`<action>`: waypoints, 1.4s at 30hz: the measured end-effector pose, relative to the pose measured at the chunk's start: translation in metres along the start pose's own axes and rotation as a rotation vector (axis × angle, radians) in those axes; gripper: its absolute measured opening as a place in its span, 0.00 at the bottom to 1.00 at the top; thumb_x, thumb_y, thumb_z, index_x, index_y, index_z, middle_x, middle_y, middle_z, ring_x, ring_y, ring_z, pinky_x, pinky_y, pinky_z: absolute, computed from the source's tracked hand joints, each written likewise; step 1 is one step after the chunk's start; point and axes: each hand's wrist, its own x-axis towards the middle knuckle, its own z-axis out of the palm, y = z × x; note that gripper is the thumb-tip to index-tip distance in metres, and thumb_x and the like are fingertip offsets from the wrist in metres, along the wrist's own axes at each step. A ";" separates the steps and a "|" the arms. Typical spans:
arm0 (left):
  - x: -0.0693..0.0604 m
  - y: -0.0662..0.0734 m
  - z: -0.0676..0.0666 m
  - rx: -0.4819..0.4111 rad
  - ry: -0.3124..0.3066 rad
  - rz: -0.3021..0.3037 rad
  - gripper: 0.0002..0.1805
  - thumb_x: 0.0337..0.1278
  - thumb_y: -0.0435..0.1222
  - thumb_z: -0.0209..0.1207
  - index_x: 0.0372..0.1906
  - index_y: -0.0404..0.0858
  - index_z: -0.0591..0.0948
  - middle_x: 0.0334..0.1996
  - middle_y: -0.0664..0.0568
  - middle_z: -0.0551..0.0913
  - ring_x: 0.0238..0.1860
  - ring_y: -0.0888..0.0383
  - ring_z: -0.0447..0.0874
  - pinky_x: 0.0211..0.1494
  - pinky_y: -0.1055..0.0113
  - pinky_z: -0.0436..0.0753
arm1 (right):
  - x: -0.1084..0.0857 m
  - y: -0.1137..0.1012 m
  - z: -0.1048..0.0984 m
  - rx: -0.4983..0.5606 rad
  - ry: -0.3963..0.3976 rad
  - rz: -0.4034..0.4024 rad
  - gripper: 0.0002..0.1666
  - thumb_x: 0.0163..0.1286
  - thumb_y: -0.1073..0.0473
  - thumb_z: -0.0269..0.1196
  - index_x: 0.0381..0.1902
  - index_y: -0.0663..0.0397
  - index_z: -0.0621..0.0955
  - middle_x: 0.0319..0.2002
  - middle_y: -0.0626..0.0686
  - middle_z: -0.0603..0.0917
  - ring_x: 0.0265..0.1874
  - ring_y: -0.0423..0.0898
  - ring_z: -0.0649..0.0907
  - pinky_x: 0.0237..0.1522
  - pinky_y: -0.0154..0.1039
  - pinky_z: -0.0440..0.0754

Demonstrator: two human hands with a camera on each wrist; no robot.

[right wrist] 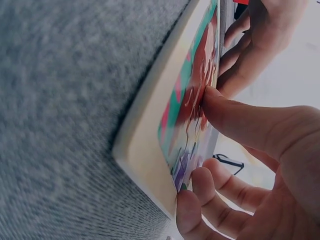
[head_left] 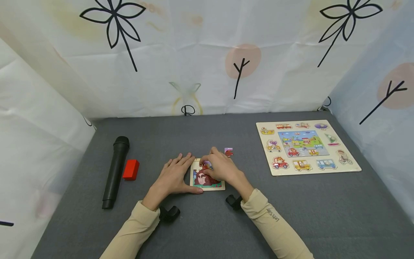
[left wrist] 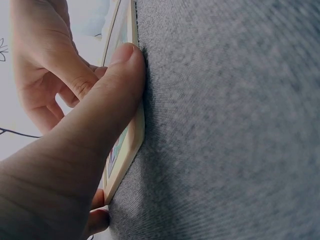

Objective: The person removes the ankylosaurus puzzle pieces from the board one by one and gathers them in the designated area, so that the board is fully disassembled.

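A small wooden jigsaw board [head_left: 207,189] with a brown-haired figure lies flat at the middle of the table. My left hand [head_left: 174,176] steadies it, thumb along the near edge and outstretched fingers at its left side. Over the upper part of the picture, my right hand [head_left: 220,166] pinches a puzzle piece [head_left: 207,164] between thumb and fingers. In the right wrist view the thumb [right wrist: 220,107] touches the picture and the fingertips reach the frame's edge; whether the piece is seated cannot be told. A loose puzzle piece [head_left: 228,151] lies just beyond the right hand.
To the left lie a black microphone [head_left: 115,172] and a red block [head_left: 130,169]. At the right lies a larger wooden vehicle puzzle [head_left: 341,169]. Black wrist straps [head_left: 169,214] show at both cuffs. Patterned white cloth [head_left: 207,57] hangs behind the grey table [head_left: 291,216].
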 end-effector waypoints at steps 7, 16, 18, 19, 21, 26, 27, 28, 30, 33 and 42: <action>0.000 0.000 0.000 -0.002 -0.002 0.000 0.66 0.37 0.70 0.72 0.80 0.41 0.62 0.81 0.45 0.61 0.81 0.37 0.56 0.78 0.32 0.58 | 0.001 -0.001 0.002 -0.004 0.003 0.010 0.14 0.67 0.56 0.72 0.50 0.42 0.87 0.46 0.54 0.78 0.34 0.47 0.75 0.32 0.43 0.77; 0.000 0.000 0.000 -0.004 -0.004 0.003 0.66 0.37 0.70 0.72 0.80 0.41 0.62 0.81 0.44 0.61 0.81 0.36 0.55 0.78 0.32 0.58 | 0.000 -0.001 0.002 -0.007 0.001 0.001 0.14 0.68 0.58 0.71 0.51 0.44 0.86 0.46 0.54 0.78 0.32 0.47 0.76 0.32 0.43 0.76; 0.000 0.000 0.000 -0.004 -0.002 0.004 0.66 0.37 0.70 0.72 0.80 0.41 0.62 0.81 0.44 0.61 0.81 0.36 0.56 0.78 0.32 0.58 | 0.000 -0.001 0.002 -0.007 0.002 -0.003 0.14 0.68 0.58 0.71 0.51 0.44 0.85 0.46 0.54 0.78 0.32 0.47 0.76 0.32 0.42 0.76; 0.000 0.000 0.000 -0.004 -0.001 0.004 0.66 0.37 0.70 0.73 0.80 0.41 0.62 0.81 0.44 0.61 0.81 0.36 0.56 0.78 0.32 0.58 | -0.001 -0.001 0.002 -0.006 0.004 -0.006 0.14 0.68 0.58 0.71 0.51 0.45 0.85 0.46 0.54 0.78 0.31 0.46 0.76 0.31 0.42 0.76; 0.000 0.000 0.000 -0.004 0.001 0.005 0.66 0.37 0.70 0.73 0.80 0.41 0.62 0.80 0.44 0.61 0.81 0.36 0.56 0.78 0.32 0.58 | -0.001 -0.001 0.002 -0.002 0.009 -0.012 0.14 0.68 0.58 0.71 0.51 0.45 0.85 0.46 0.54 0.78 0.31 0.46 0.76 0.31 0.41 0.76; 0.000 0.001 0.000 0.001 0.007 0.010 0.66 0.37 0.70 0.73 0.80 0.40 0.63 0.80 0.44 0.62 0.81 0.36 0.56 0.78 0.32 0.59 | -0.003 0.000 0.003 0.020 0.035 -0.020 0.25 0.66 0.58 0.72 0.61 0.47 0.82 0.50 0.56 0.80 0.39 0.52 0.83 0.38 0.48 0.84; 0.000 0.001 0.000 0.003 0.006 0.010 0.66 0.37 0.70 0.73 0.80 0.40 0.63 0.80 0.44 0.62 0.81 0.36 0.56 0.78 0.32 0.59 | -0.003 0.000 0.003 0.026 0.040 -0.015 0.28 0.66 0.58 0.73 0.63 0.48 0.81 0.53 0.57 0.81 0.43 0.54 0.84 0.41 0.50 0.85; 0.000 0.001 0.000 0.005 0.005 0.010 0.66 0.37 0.70 0.72 0.80 0.40 0.63 0.80 0.44 0.62 0.81 0.36 0.56 0.78 0.32 0.59 | -0.003 0.000 0.004 0.029 0.047 -0.012 0.30 0.66 0.58 0.73 0.65 0.50 0.80 0.54 0.57 0.81 0.46 0.55 0.85 0.44 0.52 0.86; 0.000 0.001 0.000 0.006 0.002 0.008 0.66 0.38 0.70 0.72 0.80 0.40 0.62 0.80 0.44 0.62 0.81 0.36 0.56 0.78 0.32 0.59 | -0.003 0.001 0.004 0.028 0.053 -0.002 0.30 0.65 0.57 0.73 0.65 0.52 0.80 0.55 0.58 0.81 0.48 0.55 0.85 0.46 0.53 0.87; 0.000 0.001 0.000 0.007 -0.001 0.007 0.65 0.38 0.70 0.72 0.80 0.40 0.62 0.80 0.44 0.61 0.81 0.36 0.56 0.78 0.32 0.59 | -0.002 0.002 0.005 0.015 0.059 0.006 0.26 0.65 0.56 0.74 0.61 0.52 0.83 0.52 0.57 0.81 0.44 0.53 0.85 0.41 0.50 0.86; 0.000 0.001 0.000 0.007 0.007 0.012 0.65 0.38 0.70 0.72 0.80 0.40 0.63 0.80 0.44 0.61 0.81 0.35 0.56 0.78 0.32 0.59 | -0.003 0.002 0.005 0.026 0.065 0.013 0.26 0.65 0.55 0.73 0.61 0.50 0.84 0.49 0.55 0.81 0.42 0.50 0.83 0.39 0.48 0.85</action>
